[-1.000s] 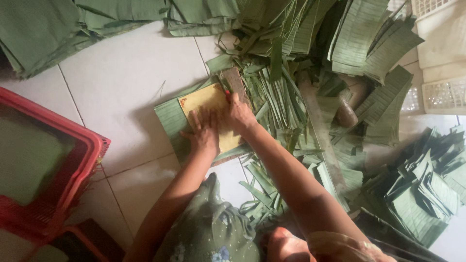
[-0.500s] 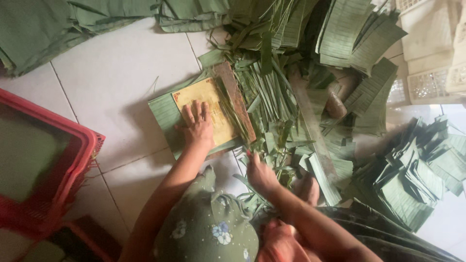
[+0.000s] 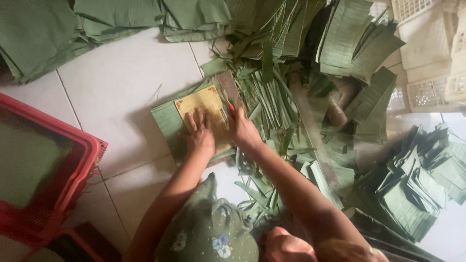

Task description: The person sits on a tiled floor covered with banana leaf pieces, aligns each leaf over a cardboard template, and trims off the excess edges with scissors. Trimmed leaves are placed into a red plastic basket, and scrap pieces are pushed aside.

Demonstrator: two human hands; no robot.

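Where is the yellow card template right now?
In the head view, centre-left, the yellow card lies on stacked green leaves, under the left hand.

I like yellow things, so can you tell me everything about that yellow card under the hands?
The yellow card is a flat rectangle, seemingly cardboard or thin board, with small red ornaments at its corners. It lies tilted on a stack of green leaves on the white tiled floor. The left hand presses flat on its lower part. The right hand rests at its right edge, holding a small red-handled tool there.

Matt ribbed leaves; yellow card template; glossy tile floor.
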